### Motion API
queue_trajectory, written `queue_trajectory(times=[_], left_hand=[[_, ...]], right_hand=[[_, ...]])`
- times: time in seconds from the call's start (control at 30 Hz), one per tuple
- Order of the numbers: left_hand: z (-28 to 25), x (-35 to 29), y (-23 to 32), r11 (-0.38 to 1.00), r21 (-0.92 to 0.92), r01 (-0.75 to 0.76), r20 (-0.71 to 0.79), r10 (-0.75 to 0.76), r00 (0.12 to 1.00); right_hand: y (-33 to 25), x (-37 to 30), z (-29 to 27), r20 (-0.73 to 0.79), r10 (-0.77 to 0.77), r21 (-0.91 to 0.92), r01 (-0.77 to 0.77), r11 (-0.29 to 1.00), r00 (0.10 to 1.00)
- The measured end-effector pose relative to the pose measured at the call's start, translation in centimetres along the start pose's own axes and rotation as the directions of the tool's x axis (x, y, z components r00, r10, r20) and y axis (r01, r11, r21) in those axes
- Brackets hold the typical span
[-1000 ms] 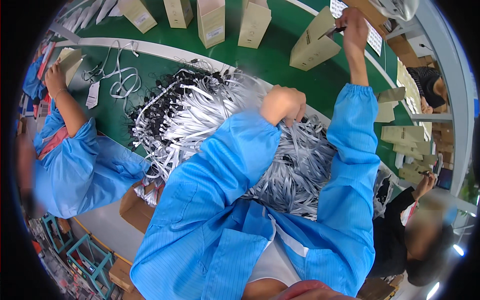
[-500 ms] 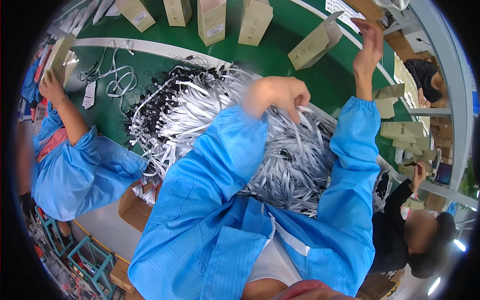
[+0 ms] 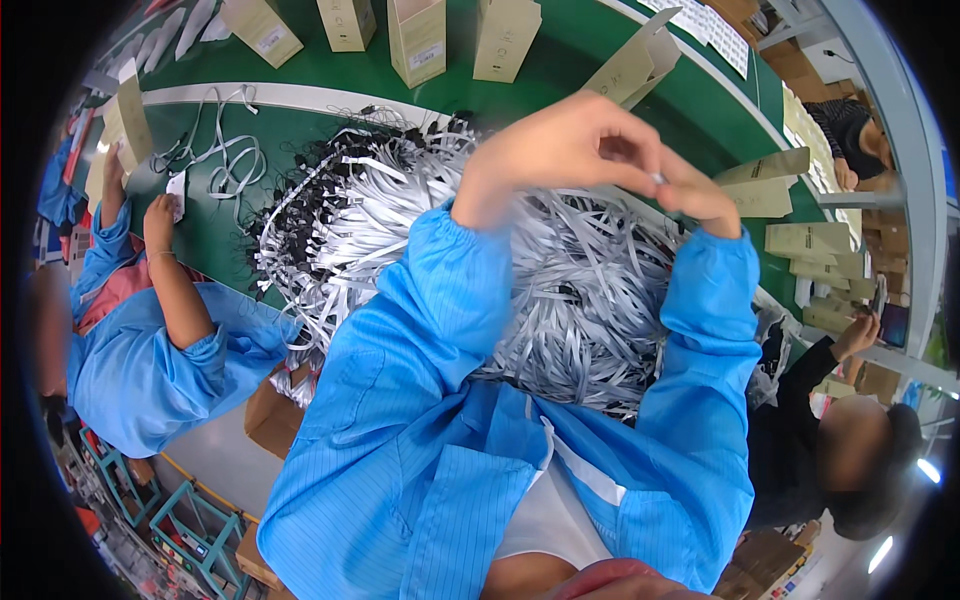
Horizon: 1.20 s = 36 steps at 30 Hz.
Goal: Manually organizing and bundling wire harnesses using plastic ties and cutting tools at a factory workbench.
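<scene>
A big heap of grey-white lanyards (image 3: pixel 590 290), with black cords and clips (image 3: pixel 300 190) along its left side, lies on the green table below my arms. My left hand (image 3: pixel 570 145) is raised over the heap, thumb and fingers curled into a pinch. My right hand (image 3: pixel 700 195) meets it there, its fingers bent in against the left fingertips. A tiny pale bit shows between the fingertips, too small to name. Just beyond my hands stands an open cream box (image 3: pixel 630 75), partly covered by my left hand.
Several cream boxes (image 3: pixel 418 45) line the far side, with more open ones (image 3: pixel 765 185) at right. A co-worker in blue (image 3: pixel 170 370) handles a box (image 3: pixel 128 125) and a tag (image 3: pixel 176 192) at left, near a loose lanyard (image 3: pixel 235 160). Another person (image 3: pixel 800 430) sits at right.
My left hand has risen from the heap and moved right. My right hand has come down and inward to meet it. The co-worker's hand has reached the white tag.
</scene>
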State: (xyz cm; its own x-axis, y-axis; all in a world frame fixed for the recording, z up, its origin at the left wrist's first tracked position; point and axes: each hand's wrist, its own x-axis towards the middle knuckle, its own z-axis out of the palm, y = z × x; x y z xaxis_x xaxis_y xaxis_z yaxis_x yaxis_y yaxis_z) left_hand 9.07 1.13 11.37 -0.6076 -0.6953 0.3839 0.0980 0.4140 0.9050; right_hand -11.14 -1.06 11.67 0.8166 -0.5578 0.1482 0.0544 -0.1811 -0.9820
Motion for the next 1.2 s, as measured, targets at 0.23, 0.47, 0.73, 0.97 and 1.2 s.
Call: queue_trajectory(times=[0.23,0.47,0.73,0.97,1.2], left_hand=[[-1.7,-3.0,4.4,0.816,0.135,-0.562,-0.835,0.399,0.378],[-4.5,-6.2,3.6,0.856,0.453,0.249,-0.856,0.339,0.39],[2.3,1.0,1.4,0.998,-0.037,0.056,-0.077,-0.059,0.995],[0.3,3.7,2.5,0.584,-0.804,-0.112,-0.332,-0.285,0.899],[-0.5,0.3,-1.4,0.676,-0.733,-0.074,-0.335,-0.264,0.905]], right_hand=[[-2.0,0.2,1.8,0.202,0.155,0.336,-0.218,0.916,0.967],[-8.3,1.6,1.9,-0.119,0.094,-0.023,-0.098,0.995,0.988],[-12.9,2.1,0.9,-0.389,-0.158,-0.478,-0.052,0.877,0.908],[-8.6,-0.1,0.3,-0.545,-0.124,-0.435,-0.153,0.887,0.829],[-4.2,4.3,5.6,-0.579,-0.417,-0.513,0.084,0.854,0.7]])
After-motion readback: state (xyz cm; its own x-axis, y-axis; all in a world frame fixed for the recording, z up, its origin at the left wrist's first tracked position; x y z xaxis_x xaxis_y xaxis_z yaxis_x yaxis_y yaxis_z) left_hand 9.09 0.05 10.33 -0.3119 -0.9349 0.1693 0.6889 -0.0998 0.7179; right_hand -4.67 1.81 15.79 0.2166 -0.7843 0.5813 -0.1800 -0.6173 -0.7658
